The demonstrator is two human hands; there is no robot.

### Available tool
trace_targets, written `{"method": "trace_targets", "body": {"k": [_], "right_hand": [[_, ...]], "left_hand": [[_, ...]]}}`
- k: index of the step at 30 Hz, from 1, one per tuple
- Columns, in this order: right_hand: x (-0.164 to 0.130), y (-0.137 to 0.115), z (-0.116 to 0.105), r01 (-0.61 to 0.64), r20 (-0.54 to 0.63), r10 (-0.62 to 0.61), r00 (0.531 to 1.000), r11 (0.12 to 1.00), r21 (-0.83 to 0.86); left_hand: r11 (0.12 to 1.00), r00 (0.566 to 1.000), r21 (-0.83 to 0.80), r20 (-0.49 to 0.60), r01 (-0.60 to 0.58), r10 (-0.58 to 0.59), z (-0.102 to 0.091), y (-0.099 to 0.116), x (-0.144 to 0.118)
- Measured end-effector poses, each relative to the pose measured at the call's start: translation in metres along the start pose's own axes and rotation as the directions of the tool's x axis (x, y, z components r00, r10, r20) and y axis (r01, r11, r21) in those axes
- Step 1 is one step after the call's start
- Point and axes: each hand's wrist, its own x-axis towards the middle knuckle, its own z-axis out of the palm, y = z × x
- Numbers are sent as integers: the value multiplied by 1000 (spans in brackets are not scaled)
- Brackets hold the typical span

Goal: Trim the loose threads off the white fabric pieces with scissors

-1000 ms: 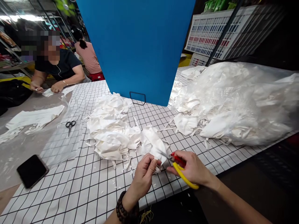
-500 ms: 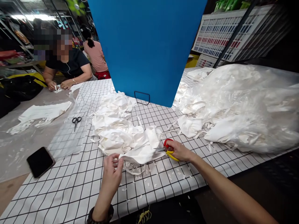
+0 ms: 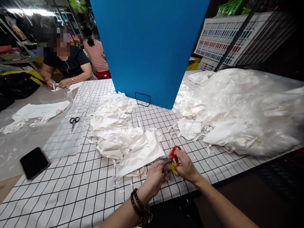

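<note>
My right hand [image 3: 185,166] grips scissors with red and yellow handles [image 3: 174,157], blades pointing left. My left hand [image 3: 154,177] sits right at the blade tips, fingers pinched near the lower edge of a white fabric piece [image 3: 140,155]; what it pinches is too small to make out. That piece lies at the front of a pile of white fabric pieces [image 3: 114,126] on the black-and-white grid tablecloth [image 3: 78,190]. Small white offcuts [image 3: 118,186] are scattered around my hands.
A tall blue board [image 3: 149,47] stands mid-table. A big clear bag of white pieces [image 3: 244,107] fills the right. Black scissors [image 3: 74,121] and a dark phone [image 3: 34,162] lie left. A person in black [image 3: 65,65] works at the far left; another stands behind.
My left hand moved right from the fabric's left edge to the scissor tips. My right hand with the scissors drew slightly closer to me. The fabric piece now lies flat on the pile.
</note>
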Motion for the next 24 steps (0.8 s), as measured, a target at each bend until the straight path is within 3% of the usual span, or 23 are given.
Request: {"method": "trace_targets", "body": {"k": [5, 8, 11, 14, 17, 19, 22, 23, 24], "right_hand": [[-20, -27, 2, 74, -20, -74, 997, 997, 7], [-17, -31, -2, -133, -33, 145, 989, 962, 237], [0, -28, -3, -327, 41, 351, 936, 816, 477], [21, -25, 6, -341, 189, 285, 940, 729, 594], [36, -26, 19, -305, 188, 242, 952, 691, 655], [41, -28, 27, -274, 123, 262, 957, 684, 676], [43, -33, 35, -256, 69, 286, 956, 694, 673], [43, -35, 36, -260, 65, 294, 954, 698, 667], [43, -37, 38, -270, 69, 301, 951, 700, 661]], "left_hand": [[983, 990, 126, -9, -137, 139, 5, 10, -1], [963, 981, 206, -47, -175, 188, -4, 15, -5], [940, 974, 278, -48, -200, 222, -12, 20, -8], [922, 971, 315, -5, -225, 238, -17, 26, -12], [885, 964, 394, 16, -249, 264, -22, 32, -17], [789, 924, 528, -20, -314, 382, -24, 36, -22], [551, 755, 724, -64, -416, 653, -25, 43, -29], [510, 706, 741, -70, -436, 704, -24, 44, -31], [513, 691, 729, -76, -453, 718, -23, 45, -32]]}}
